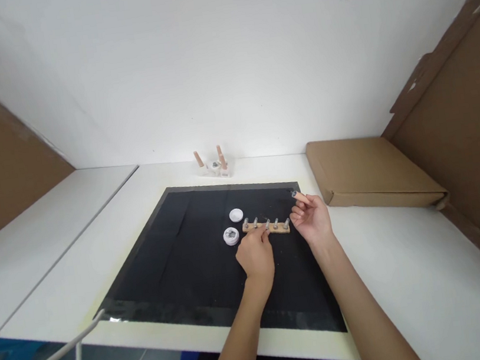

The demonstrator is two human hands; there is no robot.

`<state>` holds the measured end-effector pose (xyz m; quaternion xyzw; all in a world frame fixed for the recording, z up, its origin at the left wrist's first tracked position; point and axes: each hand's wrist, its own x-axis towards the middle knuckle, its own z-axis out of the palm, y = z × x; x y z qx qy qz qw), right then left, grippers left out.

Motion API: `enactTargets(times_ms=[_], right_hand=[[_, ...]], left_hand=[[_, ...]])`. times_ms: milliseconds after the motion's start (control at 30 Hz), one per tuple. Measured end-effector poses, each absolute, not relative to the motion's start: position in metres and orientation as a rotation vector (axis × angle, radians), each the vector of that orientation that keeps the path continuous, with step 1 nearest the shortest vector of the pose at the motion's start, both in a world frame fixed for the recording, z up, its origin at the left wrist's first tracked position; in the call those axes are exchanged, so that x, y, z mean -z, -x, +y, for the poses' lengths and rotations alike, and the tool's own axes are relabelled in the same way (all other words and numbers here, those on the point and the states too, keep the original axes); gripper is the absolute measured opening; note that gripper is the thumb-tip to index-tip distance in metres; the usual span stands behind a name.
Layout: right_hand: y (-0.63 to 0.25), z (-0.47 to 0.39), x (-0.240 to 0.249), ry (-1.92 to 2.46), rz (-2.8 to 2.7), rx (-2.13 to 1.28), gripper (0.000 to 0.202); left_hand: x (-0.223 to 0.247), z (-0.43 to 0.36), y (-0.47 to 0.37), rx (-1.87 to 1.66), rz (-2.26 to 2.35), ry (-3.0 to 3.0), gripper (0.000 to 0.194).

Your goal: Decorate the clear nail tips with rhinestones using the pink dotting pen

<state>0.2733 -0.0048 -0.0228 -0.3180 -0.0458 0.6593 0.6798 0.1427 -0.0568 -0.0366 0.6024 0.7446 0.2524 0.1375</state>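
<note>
One wooden strip (pixel 272 228), partly behind left fingers (pixel 262 234)

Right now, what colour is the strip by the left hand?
Light tan strip, seen best in head view.

Wooden strip (pixel 281 229), tan stick (pixel 301 198)
The strip lies flat, five grey pegs (pixel 276 223) along it; the stick's held tilted past its right end.

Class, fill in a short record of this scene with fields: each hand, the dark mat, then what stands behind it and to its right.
Left hand: fingers at a wooden strip with five greyish pegs
Right hand: holds a short tan stick
Dark mat: carries two round white dishes
Behind mat: clear tray with tan pieces
Right side: flat cardboard box
</note>
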Motion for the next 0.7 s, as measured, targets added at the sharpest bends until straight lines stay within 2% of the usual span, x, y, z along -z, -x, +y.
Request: enactTargets(times_ms=[400,467,567,700], right_hand=[[-0.271,-0.008,0.016,0.690,-0.141,-1.489,0.017],[-0.271,-0.008,0.016,0.693,-0.157,-1.483,0.018],[-0.271,-0.008,0.016,0.695,-0.192,-1.463,0.020],[-0.270,-0.011,0.011,0.689,-0.260,-1.403,0.020]], left_hand=[[0.032,-0.069,-0.133,-0.991,1.924,-1.810,0.018],[0.022,-0.070,-0.123,-1.062,1.797,-1.871,0.015],[-0.003,-0.062,-0.098,-1.378,1.509,-1.904,0.017],[-0.032,-0.033,-0.055,-1.555,1.429,-1.698,0.018]])
